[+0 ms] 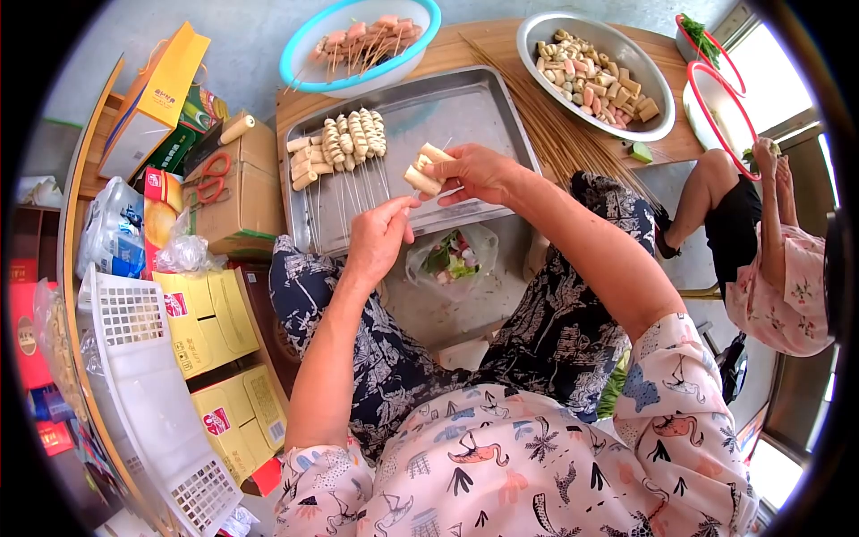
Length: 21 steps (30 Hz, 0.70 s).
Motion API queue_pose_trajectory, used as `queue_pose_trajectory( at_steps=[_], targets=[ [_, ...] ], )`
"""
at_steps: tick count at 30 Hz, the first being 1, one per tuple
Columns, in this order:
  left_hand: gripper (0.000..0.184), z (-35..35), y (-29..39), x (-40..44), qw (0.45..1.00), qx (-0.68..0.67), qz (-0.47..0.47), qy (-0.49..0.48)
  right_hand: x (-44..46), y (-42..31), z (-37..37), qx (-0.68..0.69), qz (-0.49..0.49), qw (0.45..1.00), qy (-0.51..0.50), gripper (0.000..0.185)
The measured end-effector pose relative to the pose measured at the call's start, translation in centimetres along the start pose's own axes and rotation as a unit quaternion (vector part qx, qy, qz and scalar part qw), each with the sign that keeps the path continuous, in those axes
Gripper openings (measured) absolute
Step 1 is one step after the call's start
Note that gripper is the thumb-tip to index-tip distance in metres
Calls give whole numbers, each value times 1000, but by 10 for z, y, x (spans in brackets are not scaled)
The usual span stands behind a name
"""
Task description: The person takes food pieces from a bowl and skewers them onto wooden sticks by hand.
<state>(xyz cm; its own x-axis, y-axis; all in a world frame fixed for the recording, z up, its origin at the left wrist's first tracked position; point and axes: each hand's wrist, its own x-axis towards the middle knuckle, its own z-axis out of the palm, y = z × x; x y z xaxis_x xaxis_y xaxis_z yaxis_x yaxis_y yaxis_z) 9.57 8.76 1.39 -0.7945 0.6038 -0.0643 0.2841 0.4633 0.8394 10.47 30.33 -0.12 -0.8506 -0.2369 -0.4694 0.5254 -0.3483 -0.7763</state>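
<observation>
The right hand (479, 176) grips pale cylindrical rolls (420, 182) between thumb and fingers. Just beside it, the left hand (376, 240) has thumb and forefinger pinched together (whether on a skewer is too small to tell). Both are at the near edge of a metal tray (465, 100) with loaded skewers (358, 139) lying side by side. Beyond the tray: bare sticks (573, 141), a blue-rimmed bowl (287, 66) and a steel bowl (528, 46) of short chunks.

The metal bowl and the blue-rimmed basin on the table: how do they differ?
The metal bowl is silvery grey, while the blue-rimmed basin is whitish. The bowl holds loose chunks; the basin holds pinkish pieces with sticks. Both are round and stand on the wooden table.
</observation>
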Motion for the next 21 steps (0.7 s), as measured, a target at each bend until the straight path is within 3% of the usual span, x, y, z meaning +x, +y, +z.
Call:
queue_pose_trajectory(
  at_steps=[8,21],
  targets=[
    [25,0,1,0,1000,-3,-6,-9,0,4,5,-76,13,997,2,35],
    [22,-1,-1,1,999,-48,-18,5,0,-1,-3,-51,-14,999,-6,36]
  ],
)
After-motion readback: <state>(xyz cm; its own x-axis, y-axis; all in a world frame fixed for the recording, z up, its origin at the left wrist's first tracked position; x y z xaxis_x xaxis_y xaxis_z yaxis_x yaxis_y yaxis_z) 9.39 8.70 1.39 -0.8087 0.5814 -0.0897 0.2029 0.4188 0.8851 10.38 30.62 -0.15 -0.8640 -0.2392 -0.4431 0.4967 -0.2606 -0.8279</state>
